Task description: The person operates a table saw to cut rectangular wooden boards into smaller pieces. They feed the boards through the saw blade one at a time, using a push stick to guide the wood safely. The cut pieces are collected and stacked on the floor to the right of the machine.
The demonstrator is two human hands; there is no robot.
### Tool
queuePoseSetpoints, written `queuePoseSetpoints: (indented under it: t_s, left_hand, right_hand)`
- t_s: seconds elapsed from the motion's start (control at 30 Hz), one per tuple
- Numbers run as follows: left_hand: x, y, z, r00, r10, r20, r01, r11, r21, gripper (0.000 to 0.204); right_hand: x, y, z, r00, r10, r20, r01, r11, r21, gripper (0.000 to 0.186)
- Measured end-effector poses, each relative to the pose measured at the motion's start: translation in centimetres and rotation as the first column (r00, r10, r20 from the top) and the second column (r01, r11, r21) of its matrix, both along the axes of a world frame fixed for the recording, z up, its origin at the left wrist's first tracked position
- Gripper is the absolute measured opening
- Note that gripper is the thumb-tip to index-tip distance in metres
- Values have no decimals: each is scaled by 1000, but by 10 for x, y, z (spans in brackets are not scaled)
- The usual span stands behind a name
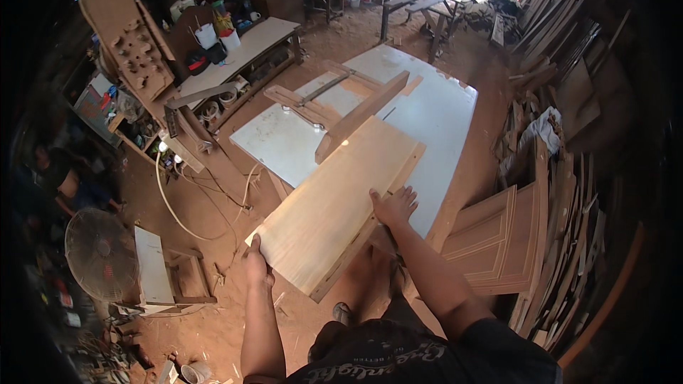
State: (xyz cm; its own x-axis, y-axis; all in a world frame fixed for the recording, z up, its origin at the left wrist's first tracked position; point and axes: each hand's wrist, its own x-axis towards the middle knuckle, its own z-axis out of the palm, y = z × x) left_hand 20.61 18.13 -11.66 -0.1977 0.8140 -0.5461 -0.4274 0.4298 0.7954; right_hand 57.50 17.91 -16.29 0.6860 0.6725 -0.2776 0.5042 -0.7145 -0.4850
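A pale wooden board [341, 199] with a narrow strip along its right edge lies slanted across the near end of a large white tabletop panel [445, 135]. My left hand [257, 259] grips the board's near left corner, thumb at the edge and fingers hidden underneath. My right hand [393, 206] rests at the board's right edge with its fingers spread. Beyond the board, a wooden frame [370, 105] with metal bar clamps [324, 91] sits on the white panel.
A long workbench [263, 37] with containers stands upper left. A standing fan [101, 256] and cables occupy the lower left floor, with another person [67, 178] behind. Wooden door panels [491, 242] and stacked timber [569, 256] line the right. Sawhorse-like benches [420, 3] stand at the back.
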Motion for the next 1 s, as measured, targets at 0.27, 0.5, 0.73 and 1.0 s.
queuePoseSetpoints:
  t_s: [0.27, 0.5, 0.73, 1.0]
  left_hand:
    - [70, 17, -8, 557, 53, -829, 281, 927, 248, 50]
    - [144, 65, 37, -220, 19, -975, 956, 202, -212, 77]
    - [233, 109, 24, -371, -85, -925, 899, 218, -380, 90]
    - [339, 170, -3, -415, -82, -906, 875, 235, -423, 89]
  right_hand:
    - [42, 32, 11, 998, -59, -21, 59, 998, -14, 123]
    - [98, 74, 2, 994, -110, -18, 109, 992, -57, 123]
    - [180, 120, -16, 993, -116, 17, 118, 987, -109, 123]
    - [286, 181, -31, 992, -127, -5, 125, 981, -149, 121]
